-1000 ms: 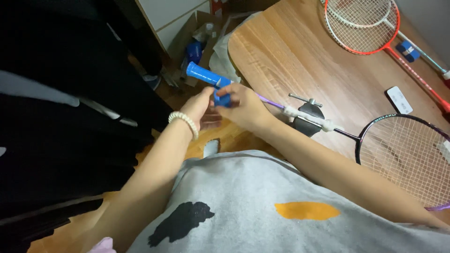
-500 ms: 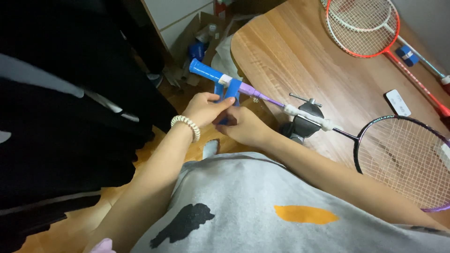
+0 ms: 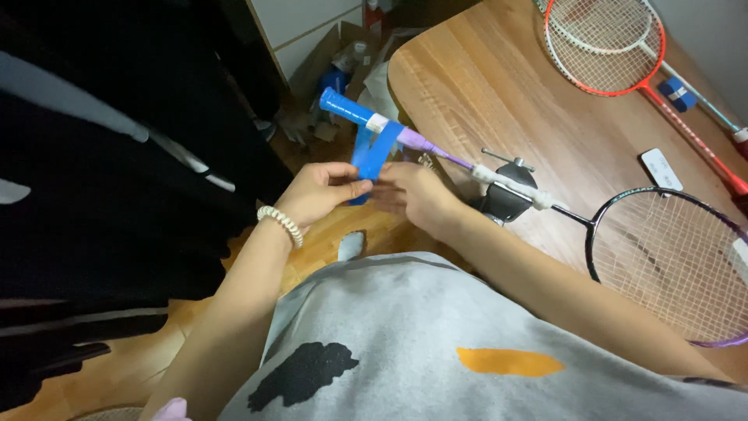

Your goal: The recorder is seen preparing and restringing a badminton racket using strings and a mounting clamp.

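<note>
— So, where is the tape (image 3: 366, 160)?

— It hangs as a blue strip off the racket handle (image 3: 354, 111), just where the blue grip ends and the purple shaft begins. It runs down from the handle to the hands.

— And the hands?

— The left hand (image 3: 315, 191) sits right below the handle, thumb and fingers pinched on the lower end of the tape. A pale bead bracelet (image 3: 280, 225) circles that wrist. The right hand (image 3: 417, 195) is just beside the left, also under the handle, fingers curled toward the tape; whether it grips the tape or only touches it, I cannot tell.

— What holds the racket (image 3: 545, 203)?

— A dark clamp (image 3: 506, 195) on the table (image 3: 499, 93) edge, right of the handle, grips the shaft under a white wrap. Beyond the clamp the dark-rimmed head lies over the table.

— Anything else around?

— Further from the handle, at the table's far side, lies a red and white racket (image 3: 608, 47), with a small blue roll (image 3: 676, 93) by its shaft. A white flat remote-like thing (image 3: 661, 168) rests between the two rackets. Left of the handle, down on the floor, stand cardboard boxes (image 3: 335, 66) with clutter.
</note>
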